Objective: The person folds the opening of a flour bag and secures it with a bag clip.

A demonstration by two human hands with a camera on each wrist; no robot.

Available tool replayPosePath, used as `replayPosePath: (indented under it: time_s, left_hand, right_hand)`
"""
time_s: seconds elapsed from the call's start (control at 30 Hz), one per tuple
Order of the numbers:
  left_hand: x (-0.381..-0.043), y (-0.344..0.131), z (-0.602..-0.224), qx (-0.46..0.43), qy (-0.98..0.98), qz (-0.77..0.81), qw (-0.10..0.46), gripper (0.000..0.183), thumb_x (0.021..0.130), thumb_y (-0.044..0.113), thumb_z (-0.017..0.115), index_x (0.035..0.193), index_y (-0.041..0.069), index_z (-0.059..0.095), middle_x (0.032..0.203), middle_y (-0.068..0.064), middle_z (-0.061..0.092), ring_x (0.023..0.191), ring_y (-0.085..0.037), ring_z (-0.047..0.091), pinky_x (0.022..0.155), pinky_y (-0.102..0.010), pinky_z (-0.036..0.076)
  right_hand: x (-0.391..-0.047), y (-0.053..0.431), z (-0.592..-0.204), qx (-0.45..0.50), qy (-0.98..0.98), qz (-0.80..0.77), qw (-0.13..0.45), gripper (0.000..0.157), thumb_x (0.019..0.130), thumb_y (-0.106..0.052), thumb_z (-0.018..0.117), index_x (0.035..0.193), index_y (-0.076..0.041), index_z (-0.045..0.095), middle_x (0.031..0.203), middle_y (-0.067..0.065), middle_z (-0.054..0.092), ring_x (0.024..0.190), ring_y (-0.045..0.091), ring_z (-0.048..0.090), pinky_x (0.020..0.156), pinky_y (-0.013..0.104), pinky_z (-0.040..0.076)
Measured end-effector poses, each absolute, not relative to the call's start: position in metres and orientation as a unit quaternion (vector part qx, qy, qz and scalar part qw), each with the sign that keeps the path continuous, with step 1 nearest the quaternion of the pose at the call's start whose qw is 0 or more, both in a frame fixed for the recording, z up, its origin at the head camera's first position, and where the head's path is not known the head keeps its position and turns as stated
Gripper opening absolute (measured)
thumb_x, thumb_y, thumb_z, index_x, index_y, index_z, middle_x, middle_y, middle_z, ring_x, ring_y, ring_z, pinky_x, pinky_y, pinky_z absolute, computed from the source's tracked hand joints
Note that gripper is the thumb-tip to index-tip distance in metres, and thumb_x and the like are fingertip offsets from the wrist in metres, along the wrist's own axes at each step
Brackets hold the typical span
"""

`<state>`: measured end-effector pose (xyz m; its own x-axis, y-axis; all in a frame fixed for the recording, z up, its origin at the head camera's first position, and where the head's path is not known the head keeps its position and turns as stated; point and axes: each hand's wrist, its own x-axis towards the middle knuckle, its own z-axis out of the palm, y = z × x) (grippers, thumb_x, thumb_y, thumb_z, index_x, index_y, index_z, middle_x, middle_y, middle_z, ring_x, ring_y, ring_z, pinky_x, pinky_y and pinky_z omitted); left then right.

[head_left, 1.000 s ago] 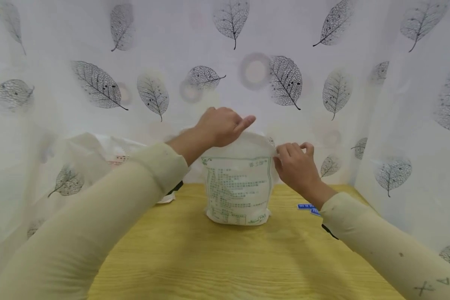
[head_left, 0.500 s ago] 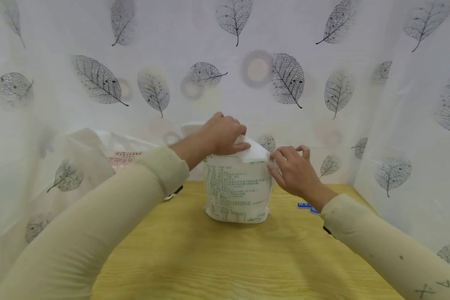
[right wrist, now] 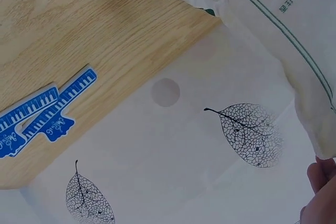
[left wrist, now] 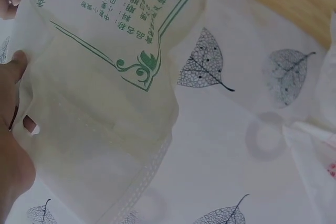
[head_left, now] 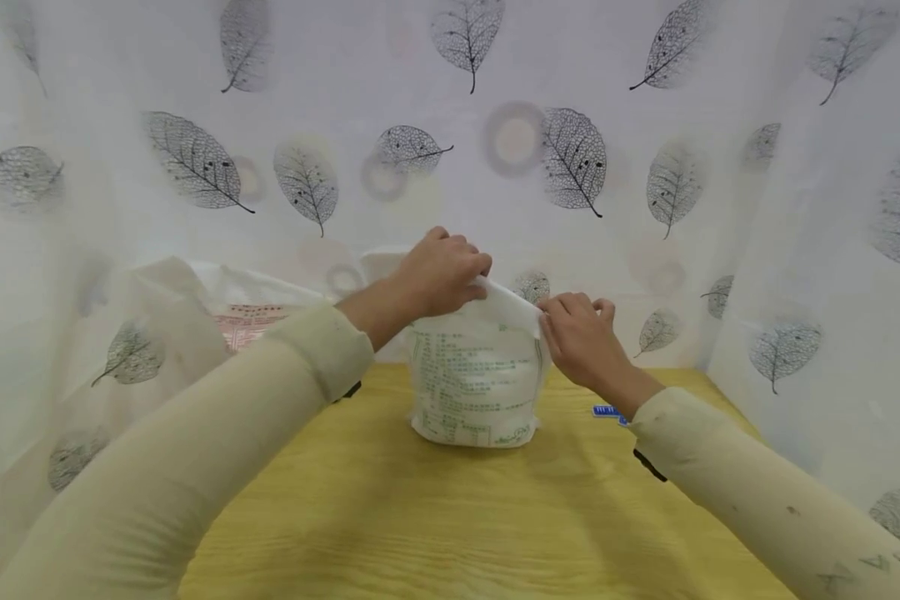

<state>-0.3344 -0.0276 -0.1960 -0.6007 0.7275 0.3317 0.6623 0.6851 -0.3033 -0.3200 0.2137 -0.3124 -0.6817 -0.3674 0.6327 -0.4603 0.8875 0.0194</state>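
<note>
A white flour bag (head_left: 472, 387) with green printed text stands upright on the wooden table (head_left: 435, 517). My left hand (head_left: 444, 275) grips its top edge near the middle, thumb on the near side and fingers over the back. At the bag's upper right corner, my right hand (head_left: 581, 337) pinches the fabric between thumb and fingers. The top edge slopes down from the left hand to the right. In the left wrist view, the bag's upper part (left wrist: 105, 114) shows a stitched seam and a small hole beside the left hand (left wrist: 13, 129).
Two blue music-themed pieces with piano-key print (right wrist: 58, 108) lie overlapping on the table, right of the bag. Behind the left forearm stands another white bag with red print (head_left: 243, 321). White curtains with leaf prints (head_left: 450, 183) enclose the table's back and sides.
My left hand has closed its thumb down onto the bag's top edge and shifted slightly right. The bag's top has folded, then been pulled straighter between both hands.
</note>
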Motion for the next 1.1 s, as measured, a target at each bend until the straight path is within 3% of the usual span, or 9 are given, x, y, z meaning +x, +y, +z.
replayPosePath:
  time_s: [0.17, 0.33, 0.53, 0.77, 1.1]
  left_hand:
    - [-0.333, -0.032, -0.198, -0.394, -0.885, 0.069, 0.238, 0.018, 0.095, 0.028, 0.069, 0.105, 0.014, 0.071, 0.101, -0.003, 0.074, 0.097, -0.025, 0.066, 0.092, -0.042, 0.046]
    - [-0.333, -0.034, -0.203, -0.405, -0.874, 0.06, 0.263, 0.018, 0.094, 0.026, 0.07, 0.106, 0.012, 0.07, 0.103, -0.003, 0.075, 0.097, -0.025, 0.065, 0.088, -0.039, 0.047]
    - [-0.333, -0.033, -0.204, -0.416, -0.859, 0.067, 0.29, 0.019, 0.095, 0.027, 0.069, 0.106, 0.012, 0.07, 0.104, -0.002, 0.075, 0.097, -0.024, 0.064, 0.086, -0.038, 0.046]
    - [-0.333, -0.039, -0.205, -0.415, -0.855, 0.07, 0.302, 0.018, 0.094, 0.026, 0.07, 0.105, 0.012, 0.07, 0.105, -0.002, 0.075, 0.096, -0.024, 0.064, 0.085, -0.039, 0.046]
    - [-0.331, -0.033, -0.21, -0.425, -0.849, 0.076, 0.306, 0.017, 0.094, 0.026, 0.07, 0.105, 0.013, 0.07, 0.101, -0.001, 0.075, 0.094, -0.023, 0.063, 0.086, -0.038, 0.046]
  right_hand:
    - [-0.325, 0.212, -0.316, 0.231, -0.919, 0.016, 0.318, 0.018, 0.105, -0.021, 0.05, 0.107, -0.005, 0.058, 0.108, 0.012, 0.063, 0.105, 0.032, 0.053, 0.092, 0.06, 0.03]
    - [-0.326, 0.223, -0.315, 0.231, -0.909, 0.014, 0.346, 0.019, 0.104, -0.026, 0.053, 0.098, -0.009, 0.059, 0.107, 0.011, 0.065, 0.103, 0.032, 0.055, 0.092, 0.059, 0.03]
    - [-0.325, 0.254, -0.318, 0.211, -0.917, 0.02, 0.337, 0.027, 0.107, -0.029, 0.042, 0.103, -0.011, 0.062, 0.11, 0.012, 0.065, 0.107, 0.034, 0.054, 0.094, 0.062, 0.028]
    - [-0.323, 0.287, -0.33, 0.188, -0.937, -0.03, 0.294, 0.028, 0.106, -0.029, 0.044, 0.101, -0.008, 0.062, 0.106, 0.013, 0.064, 0.102, 0.035, 0.055, 0.091, 0.063, 0.032]
    - [-0.313, 0.321, -0.352, 0.132, -0.965, -0.022, 0.224, 0.031, 0.106, -0.033, 0.044, 0.105, -0.007, 0.062, 0.112, 0.016, 0.063, 0.109, 0.036, 0.053, 0.091, 0.065, 0.03]
